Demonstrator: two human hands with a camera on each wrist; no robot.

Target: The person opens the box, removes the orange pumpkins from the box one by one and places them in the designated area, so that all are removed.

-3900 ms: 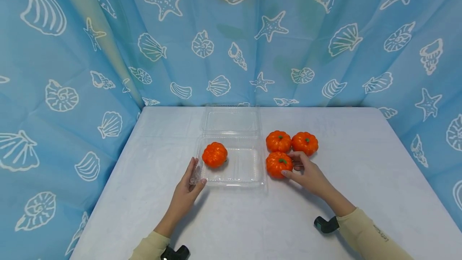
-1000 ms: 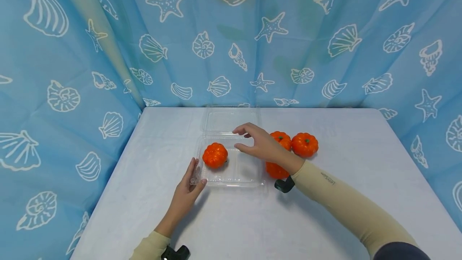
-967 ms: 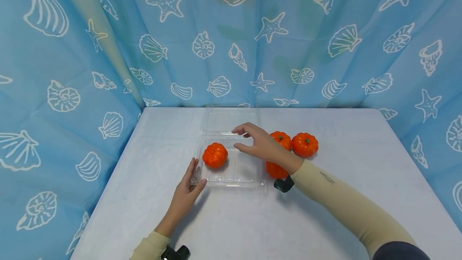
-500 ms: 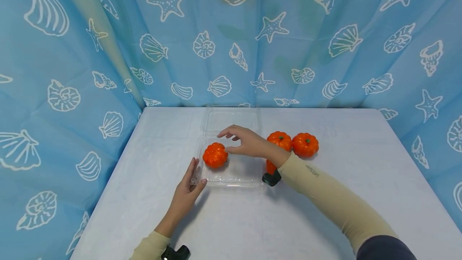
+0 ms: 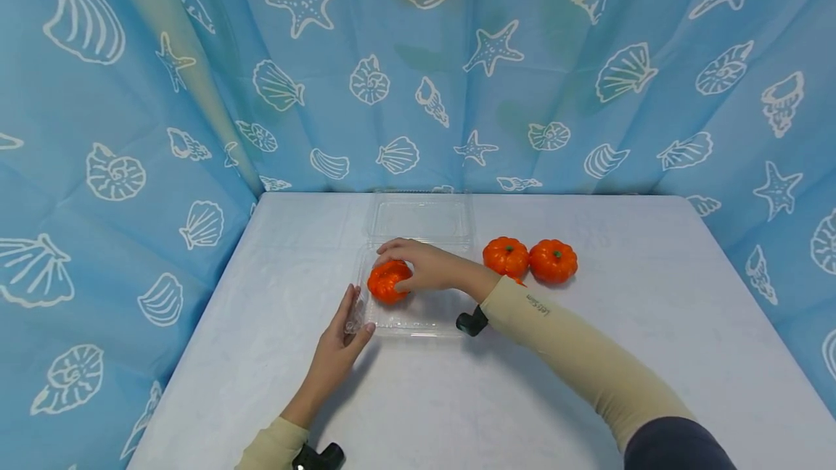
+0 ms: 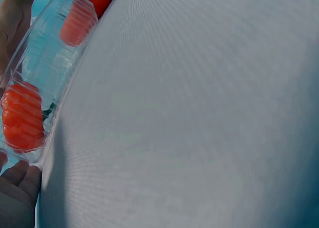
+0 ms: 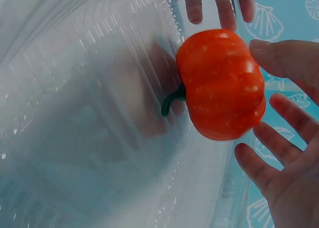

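A small orange toy pumpkin [image 5: 385, 285] with a green stem sits in the left part of a clear plastic clamshell container [image 5: 431, 318], whose lid lies open toward the back. Over this pumpkin is my right hand [image 5: 424, 265], thumb at its near right side and fingers above it. The right wrist view shows that hand [image 7: 294, 173] with fingers spread around the pumpkin [image 7: 222, 86], thumb tip overlapping its edge and some fingers apart from it. My left hand [image 5: 339, 350] holds the container's near left corner between thumb and fingers.
Two more pumpkins, one at the back [image 5: 506, 256] and one farther right [image 5: 553, 261], stand right of the container. A third pumpkin [image 5: 516, 281] is mostly hidden by my right forearm. White cloth [image 5: 418, 405] covers the table; a blue shell-print curtain [image 5: 418, 114] hangs behind.
My right hand has gone from the front pumpkin on the right, leftward across the container, to the pumpkin inside it. My left hand and the pumpkins have stayed in place.
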